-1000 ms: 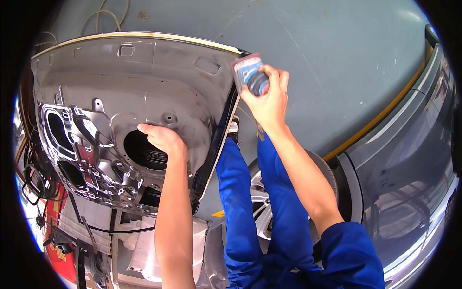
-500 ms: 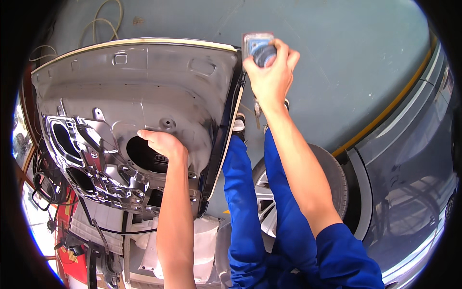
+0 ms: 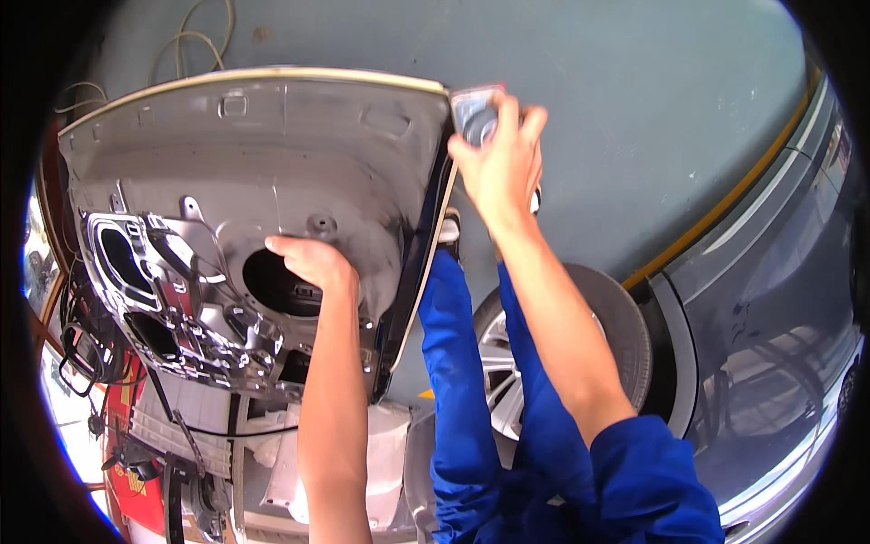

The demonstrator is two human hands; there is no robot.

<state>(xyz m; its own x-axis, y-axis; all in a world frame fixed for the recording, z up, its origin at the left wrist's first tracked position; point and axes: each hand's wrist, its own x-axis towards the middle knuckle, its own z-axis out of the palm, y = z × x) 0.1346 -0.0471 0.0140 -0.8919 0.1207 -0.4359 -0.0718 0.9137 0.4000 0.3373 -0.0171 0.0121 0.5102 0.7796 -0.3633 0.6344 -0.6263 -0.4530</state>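
A grey car door point(image 3: 344, 172), its inner side facing up, lies at the left. My left hand point(image 3: 317, 263) grips the rim of the large round hole in its inner panel; the thumb rests outside and the other fingers are hidden in the opening. At the door's far right corner, my right hand point(image 3: 504, 168) is closed round the dark round knob of a hand sanding block point(image 3: 474, 107). The block has a pale bluish flat base with a reddish edge. It sits at the door's right edge; whether it touches is hard to tell.
A dark grey car body point(image 3: 770, 317) stands on the right, with a wheel point(image 3: 621, 335) beside my legs. A pale hose point(image 3: 222, 45) loops on the floor point(image 3: 616, 91) at the far left. Cables and a red box point(image 3: 136, 490) are at the lower left.
My right hand has drawn the sanding block slightly nearer and to the left, along the door's corner, and the block has tilted. My left hand stays at the round hole.
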